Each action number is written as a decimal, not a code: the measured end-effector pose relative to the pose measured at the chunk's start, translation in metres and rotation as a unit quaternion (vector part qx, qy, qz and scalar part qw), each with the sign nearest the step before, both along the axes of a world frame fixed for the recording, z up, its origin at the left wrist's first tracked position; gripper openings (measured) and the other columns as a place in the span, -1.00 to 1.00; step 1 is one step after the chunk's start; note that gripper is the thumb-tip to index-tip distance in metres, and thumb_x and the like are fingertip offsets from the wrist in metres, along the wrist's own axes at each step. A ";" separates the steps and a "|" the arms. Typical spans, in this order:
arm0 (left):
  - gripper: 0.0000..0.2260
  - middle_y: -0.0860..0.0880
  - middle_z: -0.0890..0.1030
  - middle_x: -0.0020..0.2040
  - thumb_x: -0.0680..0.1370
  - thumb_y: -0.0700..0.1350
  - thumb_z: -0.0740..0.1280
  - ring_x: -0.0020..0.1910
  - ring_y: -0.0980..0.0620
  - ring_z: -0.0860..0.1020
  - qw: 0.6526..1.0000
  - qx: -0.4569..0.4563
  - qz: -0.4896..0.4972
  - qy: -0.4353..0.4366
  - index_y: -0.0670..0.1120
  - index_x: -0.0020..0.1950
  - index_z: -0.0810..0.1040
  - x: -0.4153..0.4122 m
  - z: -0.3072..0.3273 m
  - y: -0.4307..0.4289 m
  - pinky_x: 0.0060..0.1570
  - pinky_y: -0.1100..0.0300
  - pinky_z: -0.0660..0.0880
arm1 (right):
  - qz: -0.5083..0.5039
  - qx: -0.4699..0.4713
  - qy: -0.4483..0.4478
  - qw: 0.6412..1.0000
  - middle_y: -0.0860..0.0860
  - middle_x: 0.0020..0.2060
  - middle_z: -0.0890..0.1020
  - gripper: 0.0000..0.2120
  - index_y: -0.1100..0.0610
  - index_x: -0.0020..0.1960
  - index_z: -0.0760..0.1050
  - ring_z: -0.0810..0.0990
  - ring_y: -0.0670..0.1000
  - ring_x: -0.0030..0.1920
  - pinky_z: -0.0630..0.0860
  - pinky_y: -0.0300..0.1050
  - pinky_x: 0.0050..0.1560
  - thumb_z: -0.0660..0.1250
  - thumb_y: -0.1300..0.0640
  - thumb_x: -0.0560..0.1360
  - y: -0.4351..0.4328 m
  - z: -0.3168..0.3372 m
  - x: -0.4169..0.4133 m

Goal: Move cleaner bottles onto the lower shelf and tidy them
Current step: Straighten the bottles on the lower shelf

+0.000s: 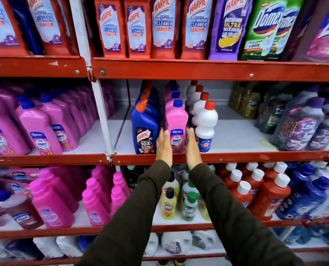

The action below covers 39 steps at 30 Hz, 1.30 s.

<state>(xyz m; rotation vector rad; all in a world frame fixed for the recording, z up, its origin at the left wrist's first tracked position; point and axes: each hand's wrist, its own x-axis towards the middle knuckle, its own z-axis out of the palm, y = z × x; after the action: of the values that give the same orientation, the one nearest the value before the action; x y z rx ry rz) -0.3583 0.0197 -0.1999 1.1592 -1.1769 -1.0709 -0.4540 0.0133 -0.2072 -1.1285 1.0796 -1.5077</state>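
On the middle shelf [236,157] three short rows of cleaner bottles stand side by side: blue Harpic bottles [144,125], pink Shakti bottles [176,120] with blue caps, and white bottles [206,121] with red caps. My left hand [163,145] lies flat against the left side of the front pink bottle. My right hand [191,146] is flat against its right side, between it and the white bottle. Both hands have straight fingers pressing the bottle from the two sides. Both sleeves are dark.
Red Harpic refill pouches [163,25] fill the top shelf. Pink bottles [39,127] crowd the left bay. Purple and green bottles [298,123] stand at the right of the middle shelf, with bare white shelf [240,135] between. The lower shelf holds yellow, green, red and blue bottles [265,191].
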 end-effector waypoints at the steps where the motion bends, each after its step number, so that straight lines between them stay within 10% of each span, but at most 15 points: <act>1: -0.38 -0.14 0.32 0.57 0.61 0.28 -0.02 0.55 -0.11 0.30 0.999 0.004 -0.011 0.046 0.02 0.61 0.17 0.000 -0.001 -0.004 0.56 -0.17 0.21 | 0.007 0.007 0.001 1.000 -0.27 -0.06 0.72 -0.67 -0.24 0.09 0.58 0.69 -0.24 0.01 0.58 -0.37 -0.14 0.07 -0.28 0.62 0.000 0.000 -0.002; 11: -0.25 -0.11 0.59 0.35 0.42 0.47 0.09 0.29 -0.06 0.59 0.995 0.004 -0.010 0.094 0.13 0.51 0.36 -0.003 -0.011 -0.015 0.38 -0.18 0.48 | 0.019 0.013 0.042 0.999 -0.27 -0.02 0.70 -0.62 -0.27 0.12 0.53 0.68 -0.21 0.05 0.59 -0.30 -0.08 0.14 -0.42 0.47 0.000 -0.002 -0.007; 17: -0.39 -0.13 0.34 0.54 0.59 0.26 0.02 0.47 -0.03 0.38 0.998 -0.056 0.031 0.004 0.03 0.60 0.18 -0.012 -0.012 0.001 0.49 -0.10 0.34 | 0.037 -0.023 0.062 0.997 -0.09 0.23 0.62 -0.51 -0.14 0.33 0.46 0.62 -0.13 0.21 0.57 -0.13 0.19 0.14 -0.36 0.52 0.012 -0.010 -0.015; 22: -0.67 -0.20 0.43 0.39 0.71 -0.08 0.10 0.29 0.04 0.42 0.974 -0.121 0.189 -0.013 -0.15 0.42 0.44 -0.034 -0.025 0.025 0.28 0.22 0.43 | -0.121 -0.087 0.025 0.989 -0.04 0.13 0.61 -0.70 -0.04 0.18 0.56 0.60 -0.19 0.11 0.54 -0.17 0.12 0.14 -0.13 0.62 0.030 -0.024 -0.040; 29: -0.56 -0.10 0.29 0.59 0.72 0.04 0.01 0.56 -0.04 0.26 0.998 -0.038 -0.050 0.014 -0.08 0.58 0.24 -0.090 -0.015 0.008 0.59 -0.02 0.16 | -0.116 -0.007 0.011 0.993 0.03 0.55 0.26 -0.53 0.09 0.56 0.23 0.32 -0.07 0.49 0.28 -0.10 0.50 0.02 -0.05 0.70 0.015 -0.008 -0.090; 33: -0.47 -0.19 0.39 0.52 0.69 0.17 0.00 0.46 -0.16 0.41 0.990 0.030 -0.088 0.102 -0.09 0.57 0.27 -0.106 -0.010 -0.010 0.51 -0.17 0.31 | -0.013 0.023 -0.014 1.000 -0.26 0.03 0.56 -0.49 0.05 0.50 0.26 0.60 -0.42 -0.17 0.51 -0.51 -0.20 -0.06 -0.19 0.68 0.010 0.000 -0.097; 39: -0.42 -0.22 0.41 0.51 0.67 0.23 0.01 0.44 -0.17 0.43 0.985 0.064 -0.081 0.137 -0.11 0.56 0.29 -0.103 -0.013 -0.023 0.50 -0.18 0.33 | 0.034 0.019 -0.018 0.999 -0.31 -0.08 0.67 -0.54 -0.10 0.21 0.50 0.66 -0.38 -0.11 0.51 -0.49 -0.23 -0.12 -0.22 0.67 0.005 0.000 -0.099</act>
<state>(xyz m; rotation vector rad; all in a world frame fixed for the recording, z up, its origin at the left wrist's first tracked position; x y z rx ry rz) -0.4615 -0.0032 -0.2125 0.9868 -1.0086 -1.3991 -0.5526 0.0182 -0.2071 -1.0965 1.0311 -1.4441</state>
